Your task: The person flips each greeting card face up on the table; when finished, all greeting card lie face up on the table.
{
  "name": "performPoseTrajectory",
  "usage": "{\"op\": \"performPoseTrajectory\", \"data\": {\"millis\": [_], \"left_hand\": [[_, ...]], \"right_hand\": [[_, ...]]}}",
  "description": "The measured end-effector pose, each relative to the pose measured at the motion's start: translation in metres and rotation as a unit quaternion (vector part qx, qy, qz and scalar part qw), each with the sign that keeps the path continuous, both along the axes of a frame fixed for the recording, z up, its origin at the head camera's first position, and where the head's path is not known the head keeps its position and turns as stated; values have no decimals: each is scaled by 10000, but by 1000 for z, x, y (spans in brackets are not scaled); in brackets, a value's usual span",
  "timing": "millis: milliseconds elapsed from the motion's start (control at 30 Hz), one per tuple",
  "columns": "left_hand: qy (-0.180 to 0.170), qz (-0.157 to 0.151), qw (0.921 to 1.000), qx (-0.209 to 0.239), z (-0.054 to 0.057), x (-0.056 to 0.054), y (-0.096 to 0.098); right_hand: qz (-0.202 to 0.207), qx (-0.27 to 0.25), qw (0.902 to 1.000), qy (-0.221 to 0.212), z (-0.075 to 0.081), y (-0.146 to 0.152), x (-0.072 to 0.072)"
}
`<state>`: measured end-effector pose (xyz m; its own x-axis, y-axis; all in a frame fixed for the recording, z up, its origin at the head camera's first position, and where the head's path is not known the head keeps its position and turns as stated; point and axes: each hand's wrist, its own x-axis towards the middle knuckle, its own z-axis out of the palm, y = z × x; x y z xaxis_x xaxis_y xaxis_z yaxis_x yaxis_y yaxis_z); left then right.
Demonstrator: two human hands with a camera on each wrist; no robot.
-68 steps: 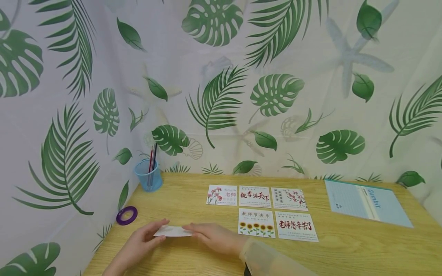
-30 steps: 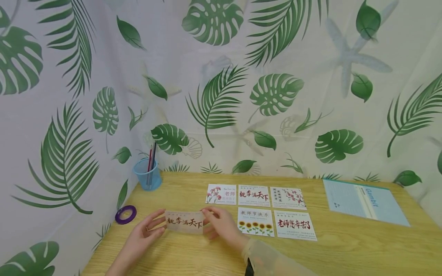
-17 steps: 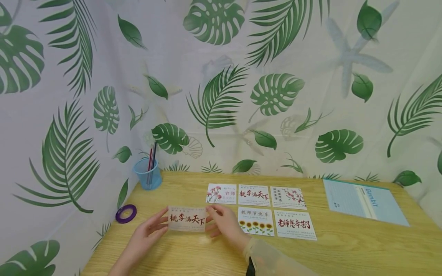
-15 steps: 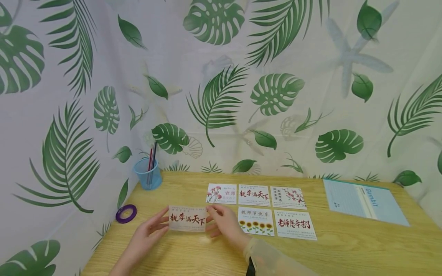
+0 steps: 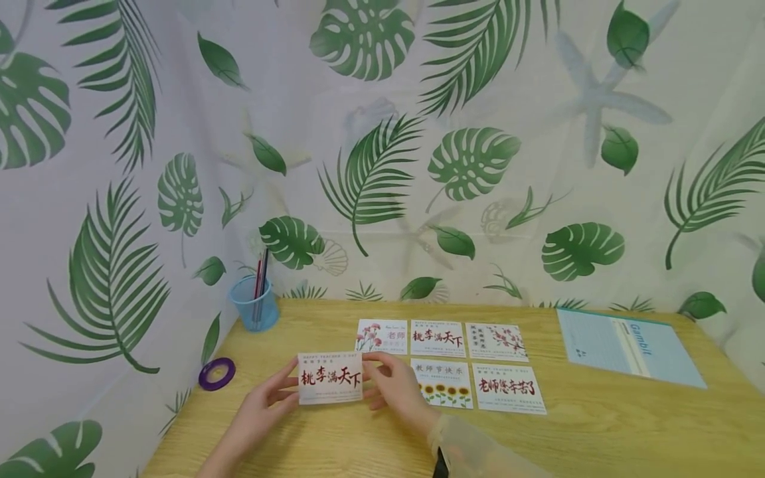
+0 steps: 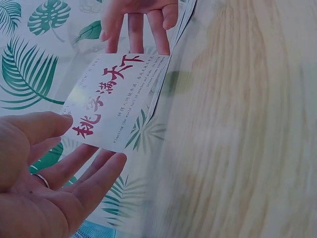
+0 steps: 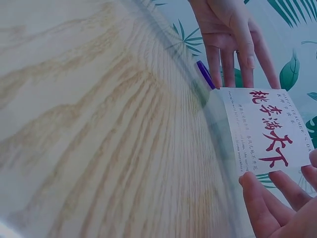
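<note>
A white greeting card (image 5: 331,378) with large red Chinese writing is held up above the table, its printed face toward the head camera. My left hand (image 5: 265,405) pinches the card's left edge, thumb in front and fingers behind. On the opposite edge, my right hand (image 5: 400,392) holds it the same way. The left wrist view shows the card (image 6: 111,101) stretched between both hands, with a ring on a finger of the left hand (image 6: 54,193). In the right wrist view the red writing on the card (image 7: 267,131) is plain to read.
Several printed cards lie in two rows on the wooden table (image 5: 370,441), including a sunflower card (image 5: 442,383) beside the right hand. A blue mesh pen cup (image 5: 255,305) and purple tape roll (image 5: 217,374) stand left. A pale blue notepad (image 5: 630,346) lies right.
The card, tilted nearly flat at first, has been turned up so its red writing faces the head camera. Both hands have moved slightly right with it. The cards on the table stay put.
</note>
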<state>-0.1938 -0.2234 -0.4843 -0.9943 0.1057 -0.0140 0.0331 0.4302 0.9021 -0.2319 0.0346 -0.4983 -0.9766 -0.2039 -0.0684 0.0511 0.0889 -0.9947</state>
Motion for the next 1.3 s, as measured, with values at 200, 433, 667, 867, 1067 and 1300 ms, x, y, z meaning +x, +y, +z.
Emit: {"op": "performPoseTrajectory", "data": {"millis": [200,433,667,867,1067,1300], "left_hand": [[-228,234,9994,113,-4,-2,7],[-307,237,9985,388,-3,-7,19],[-292,141,9978,577,-2,-12,29],[-27,156,9982,578,-1,-16,37],[139,199,9986,478,-3,-21,44],[118,276,9985,458,-3,-26,52]], "right_hand": [[43,340,9989,305,1,5,3],[46,1119,9898,876,6,10,5],[-137,1930,9716,1359,4,15,4],[-229,1979,9713,1302,7,19,3],[-299,2101,9686,1295,7,23,5],[-391,2108,9689,1236,4,28,3]]}}
